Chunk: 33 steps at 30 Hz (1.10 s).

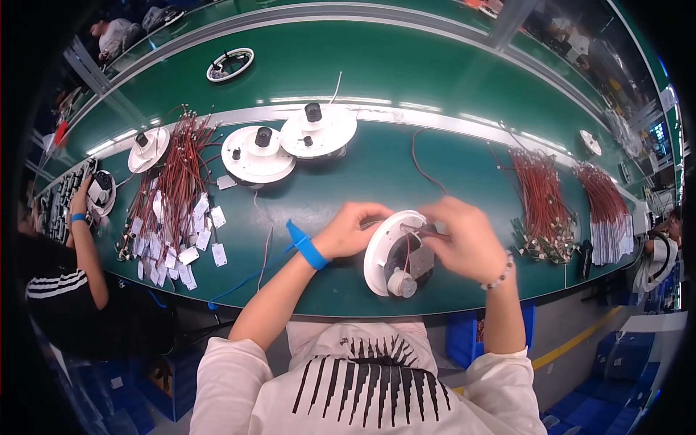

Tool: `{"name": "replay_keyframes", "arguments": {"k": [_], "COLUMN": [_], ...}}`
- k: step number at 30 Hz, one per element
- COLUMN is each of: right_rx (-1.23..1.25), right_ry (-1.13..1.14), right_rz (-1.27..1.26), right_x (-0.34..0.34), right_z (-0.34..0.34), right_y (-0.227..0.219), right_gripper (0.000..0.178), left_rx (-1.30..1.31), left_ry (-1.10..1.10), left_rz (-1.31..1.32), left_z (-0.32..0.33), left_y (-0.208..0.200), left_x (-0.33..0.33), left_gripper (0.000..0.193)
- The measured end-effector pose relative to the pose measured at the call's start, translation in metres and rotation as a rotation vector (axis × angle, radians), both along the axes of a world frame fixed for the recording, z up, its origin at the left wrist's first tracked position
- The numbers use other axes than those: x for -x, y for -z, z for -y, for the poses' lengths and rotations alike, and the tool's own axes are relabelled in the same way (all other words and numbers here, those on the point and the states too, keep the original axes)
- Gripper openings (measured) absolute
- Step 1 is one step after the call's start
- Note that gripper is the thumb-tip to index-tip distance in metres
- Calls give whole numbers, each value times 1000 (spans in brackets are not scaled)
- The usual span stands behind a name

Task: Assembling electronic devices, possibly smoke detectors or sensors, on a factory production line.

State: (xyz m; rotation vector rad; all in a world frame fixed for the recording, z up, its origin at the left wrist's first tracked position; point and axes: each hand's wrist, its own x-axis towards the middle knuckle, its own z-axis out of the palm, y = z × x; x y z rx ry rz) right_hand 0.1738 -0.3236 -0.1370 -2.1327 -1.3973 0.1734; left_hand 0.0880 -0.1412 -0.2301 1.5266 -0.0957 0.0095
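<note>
A round white plastic housing [375, 255] stands tilted near the table's front edge, its back side turned to the right. On that side are a dark round part, a small silver motor [402, 284] and a thin red wire [407, 252]. My left hand [353, 230] is closed on the housing's left rim, fingertips partly hidden behind it. My right hand [467, 239] pinches a slim dark pointed tool, apparently tweezers [429, 233], with the tip at the upper inside of the housing. A blue strap [307, 248] with a cord circles my left wrist.
Several white round housings with black knobs [259, 161] sit at the back left. Red-brown wire bundles [177, 170] with white tags lie left; more bundles [538, 203] lie right. A white ring [230, 65] rests on the far green surface. A co-worker's arm [88, 250] is at far left.
</note>
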Motion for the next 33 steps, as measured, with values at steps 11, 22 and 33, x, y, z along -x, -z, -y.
{"name": "replay_keyframes", "arguments": {"k": [11, 22, 33], "right_rx": [-7, 168, -221], "right_ry": [102, 80, 146], "right_rz": [-621, 423, -307], "right_x": [-23, 36, -1], "right_z": [55, -20, 26], "right_y": [12, 20, 41], "right_gripper": [11, 13, 52], "left_rx": [-262, -815, -573], "left_ry": [-119, -124, 33], "left_rz": [-68, 306, 263], "left_z": [-17, -7, -9], "left_y": [-7, -27, -14], "left_x": [0, 12, 8], "left_gripper": [28, 21, 13]}}
